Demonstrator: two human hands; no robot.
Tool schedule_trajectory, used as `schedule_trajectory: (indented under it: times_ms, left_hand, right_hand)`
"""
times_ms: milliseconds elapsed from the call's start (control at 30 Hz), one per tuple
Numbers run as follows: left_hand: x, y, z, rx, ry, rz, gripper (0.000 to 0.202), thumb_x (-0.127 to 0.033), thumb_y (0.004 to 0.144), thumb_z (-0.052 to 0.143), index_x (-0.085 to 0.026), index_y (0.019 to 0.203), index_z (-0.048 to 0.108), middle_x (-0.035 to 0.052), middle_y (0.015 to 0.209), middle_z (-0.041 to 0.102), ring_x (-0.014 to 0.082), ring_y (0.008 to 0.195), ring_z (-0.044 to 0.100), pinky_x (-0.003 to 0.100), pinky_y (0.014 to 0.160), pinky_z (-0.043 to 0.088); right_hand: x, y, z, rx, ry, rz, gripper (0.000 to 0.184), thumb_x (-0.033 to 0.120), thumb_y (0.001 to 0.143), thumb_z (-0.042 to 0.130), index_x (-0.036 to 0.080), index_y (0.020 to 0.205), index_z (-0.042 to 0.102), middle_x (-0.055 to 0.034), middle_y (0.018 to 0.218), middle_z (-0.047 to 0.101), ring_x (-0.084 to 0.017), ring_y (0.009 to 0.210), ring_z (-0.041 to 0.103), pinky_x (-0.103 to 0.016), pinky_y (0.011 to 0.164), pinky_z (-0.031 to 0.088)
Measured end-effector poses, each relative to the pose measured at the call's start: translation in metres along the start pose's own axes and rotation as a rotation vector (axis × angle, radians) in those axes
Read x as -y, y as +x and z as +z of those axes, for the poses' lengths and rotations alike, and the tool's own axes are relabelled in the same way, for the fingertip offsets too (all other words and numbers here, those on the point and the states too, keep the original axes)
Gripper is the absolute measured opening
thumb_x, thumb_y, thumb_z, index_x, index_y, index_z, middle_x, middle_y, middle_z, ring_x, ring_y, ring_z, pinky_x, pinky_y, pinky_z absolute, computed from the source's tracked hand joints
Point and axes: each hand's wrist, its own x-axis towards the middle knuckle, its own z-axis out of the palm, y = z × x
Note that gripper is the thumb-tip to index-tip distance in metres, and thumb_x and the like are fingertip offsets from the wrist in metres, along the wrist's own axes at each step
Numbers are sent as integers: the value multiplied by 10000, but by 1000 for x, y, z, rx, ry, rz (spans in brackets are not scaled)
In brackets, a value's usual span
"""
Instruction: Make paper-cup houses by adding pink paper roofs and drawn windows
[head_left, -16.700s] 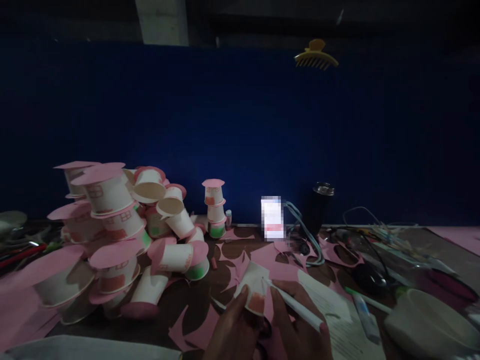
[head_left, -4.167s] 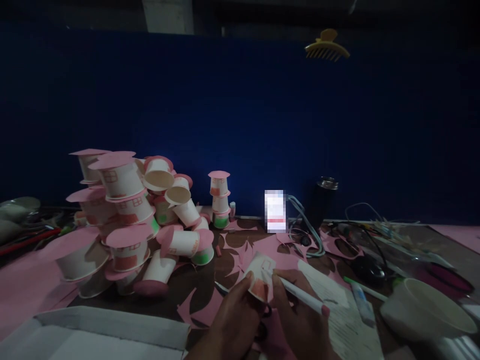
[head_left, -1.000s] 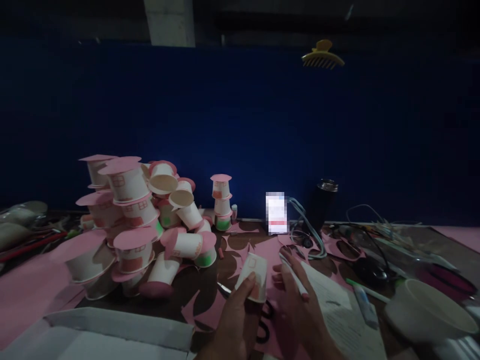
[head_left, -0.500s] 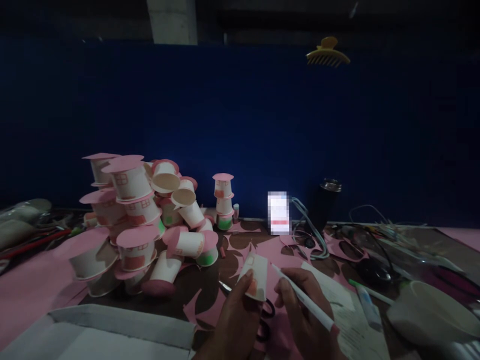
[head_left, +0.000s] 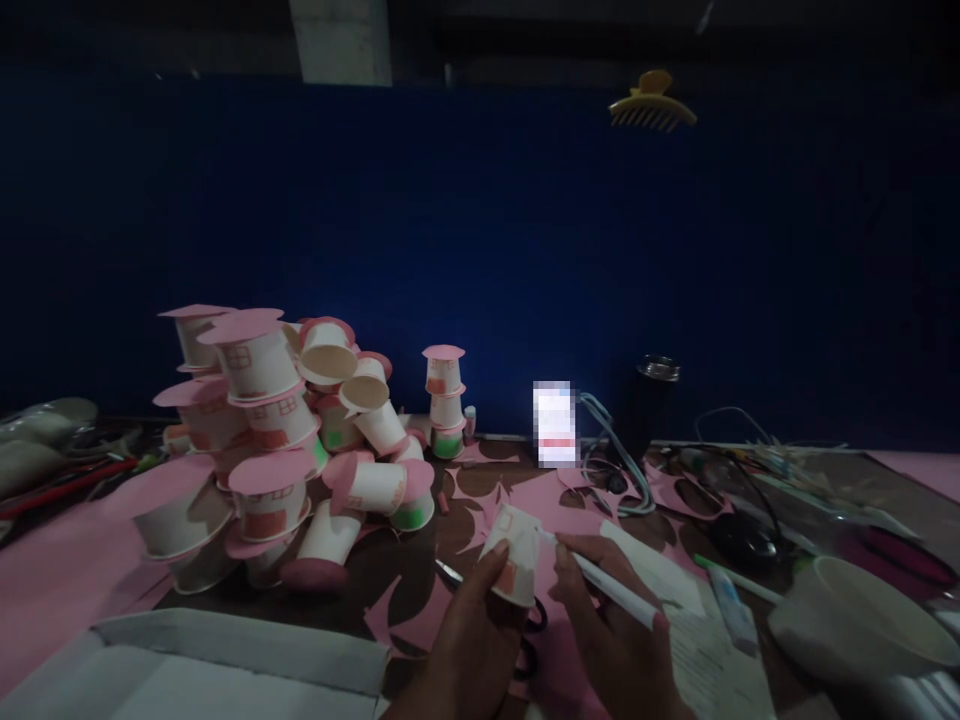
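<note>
My left hand [head_left: 476, 630] grips an upturned white paper cup [head_left: 517, 535] that bears an orange-red door and a window outline. A white marker [head_left: 611, 590] is held in my right hand [head_left: 611, 620], its tip close to the cup's right side; whether it touches I cannot tell. Beneath my hands lie scissors [head_left: 531, 655] with dark handles, partly hidden, on pink paper scraps [head_left: 409, 615]. To the left rises a heap of similar cups with pink paper discs [head_left: 262, 370], and behind stands a small stack of three cups [head_left: 446, 410].
A white box [head_left: 247, 640] occupies the front left. At the back are a lit, blurred screen [head_left: 555, 425], a pale cable [head_left: 615, 440] and a dark bottle [head_left: 651, 405]. On the right lie a black mouse [head_left: 746, 540], a bowl [head_left: 855, 610] and a printed sheet [head_left: 720, 650].
The cup has turned a little in my left hand, showing more of its side. My right hand has brought the marker's tip nearer to it. The view shifted slightly.
</note>
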Motion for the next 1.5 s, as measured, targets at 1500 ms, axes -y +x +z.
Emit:
schedule_trajectory:
  times_ms: [1500]
  left_hand:
    - [2, 1, -2, -40, 24, -10, 174, -143, 771, 639, -90, 937, 646, 115, 978, 701, 187, 865, 658, 273, 770, 522]
  right_hand:
    - [2, 1, 2, 45, 43, 12, 107, 285, 878, 523, 224, 935, 590, -27, 862, 633, -167, 801, 670, -240, 643, 551]
